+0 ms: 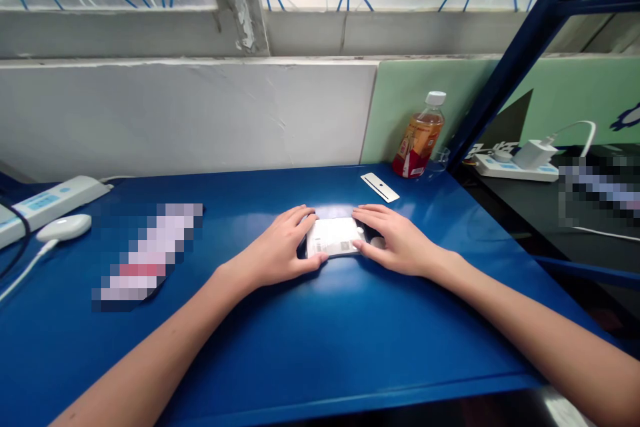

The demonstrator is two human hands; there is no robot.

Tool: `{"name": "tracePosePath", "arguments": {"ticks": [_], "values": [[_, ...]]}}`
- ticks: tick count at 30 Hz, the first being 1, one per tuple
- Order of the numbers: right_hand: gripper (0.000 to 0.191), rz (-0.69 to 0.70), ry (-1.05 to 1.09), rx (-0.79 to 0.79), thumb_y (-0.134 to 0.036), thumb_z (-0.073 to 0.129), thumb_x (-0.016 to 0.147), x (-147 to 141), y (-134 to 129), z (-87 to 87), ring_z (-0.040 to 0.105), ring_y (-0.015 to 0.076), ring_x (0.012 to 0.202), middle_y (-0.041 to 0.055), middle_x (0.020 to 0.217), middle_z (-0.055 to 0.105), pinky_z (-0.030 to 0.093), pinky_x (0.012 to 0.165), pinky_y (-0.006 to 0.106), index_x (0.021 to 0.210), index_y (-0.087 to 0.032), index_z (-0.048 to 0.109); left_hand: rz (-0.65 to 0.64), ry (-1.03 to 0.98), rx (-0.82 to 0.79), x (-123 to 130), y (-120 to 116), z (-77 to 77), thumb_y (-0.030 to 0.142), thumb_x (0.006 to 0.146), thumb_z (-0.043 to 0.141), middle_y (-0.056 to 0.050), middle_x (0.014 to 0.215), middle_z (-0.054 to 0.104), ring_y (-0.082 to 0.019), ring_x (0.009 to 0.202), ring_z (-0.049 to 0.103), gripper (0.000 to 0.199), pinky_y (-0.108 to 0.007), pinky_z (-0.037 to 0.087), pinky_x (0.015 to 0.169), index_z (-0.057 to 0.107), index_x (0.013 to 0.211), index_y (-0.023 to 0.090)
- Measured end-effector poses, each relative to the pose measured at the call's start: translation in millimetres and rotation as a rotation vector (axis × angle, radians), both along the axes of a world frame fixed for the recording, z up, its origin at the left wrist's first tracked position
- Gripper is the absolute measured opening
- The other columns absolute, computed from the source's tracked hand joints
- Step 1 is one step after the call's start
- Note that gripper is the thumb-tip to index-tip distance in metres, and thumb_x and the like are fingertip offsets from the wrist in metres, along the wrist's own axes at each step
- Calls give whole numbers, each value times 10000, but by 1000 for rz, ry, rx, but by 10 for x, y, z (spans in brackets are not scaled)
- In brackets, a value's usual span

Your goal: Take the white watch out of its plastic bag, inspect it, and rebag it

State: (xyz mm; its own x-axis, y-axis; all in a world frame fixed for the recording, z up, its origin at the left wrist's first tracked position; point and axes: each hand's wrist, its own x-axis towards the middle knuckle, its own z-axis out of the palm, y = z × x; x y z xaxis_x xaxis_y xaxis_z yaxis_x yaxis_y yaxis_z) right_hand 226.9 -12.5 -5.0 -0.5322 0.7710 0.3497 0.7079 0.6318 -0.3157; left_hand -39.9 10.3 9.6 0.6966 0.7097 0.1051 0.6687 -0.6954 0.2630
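Note:
A flat, phone-like device [333,235] lies crosswise on the blue table [320,333]. White covers most of its top, with small printed codes near the front edge, and a dark part with a pale round spot shows at its right end. My left hand [287,243] grips the left end, thumb on the near edge and fingers at the far edge. At the right end, my right hand [400,240] holds it the same way, its thumb on the near right corner. My palms hide both ends of the device.
A white card-like strip [380,187] and a drink bottle [420,137] stand toward the back right. On the left are a blurred-out phone-shaped object [155,253], a white corded puck [65,227] and a power strip [65,197]. A blue post [525,40] rises on the right.

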Motion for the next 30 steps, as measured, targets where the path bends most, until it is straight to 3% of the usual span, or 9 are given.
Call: {"name": "tracePosePath", "arguments": {"ticks": [7, 21, 26, 30], "values": [[395, -36, -93, 8, -267, 372, 989, -55, -32, -1, 542, 304, 1291, 163, 1292, 650, 496, 1015, 490, 1300, -137, 579, -21, 46, 21, 1, -8, 18, 548, 914, 540, -217, 1489, 432, -384, 1405, 354, 654, -523, 338, 1122, 462, 1398, 116], [532, -49, -89, -82, -151, 363, 940, -34, -52, -45, 430, 301, 1391, 197, 1465, 492, 447, 1072, 520, 1467, -111, 427, -21, 96, -3, 1, -22, 34, 531, 936, 509, -219, 1510, 401, -355, 1435, 311, 639, -503, 296, 1144, 428, 1405, 103], [553, -58, -23, -131, -76, 362, 896, 1, -20, -53, 421, 268, 1400, 138, 1446, 534, 463, 1075, 462, 1431, -141, 487, -23, 102, 7, -17, -5, 24, 523, 940, 508, -216, 1508, 404, -351, 1430, 318, 641, -493, 299, 1143, 425, 1410, 96], [433, -90, -5, -2, -125, 437, 898, 77, 52, -46, 465, 303, 1365, 132, 1340, 629, 468, 1067, 493, 1289, -123, 623, -17, 70, 8, -42, 19, 10, 513, 928, 524, -201, 1488, 435, -341, 1402, 361, 643, -468, 330, 1128, 426, 1407, 96]]}}
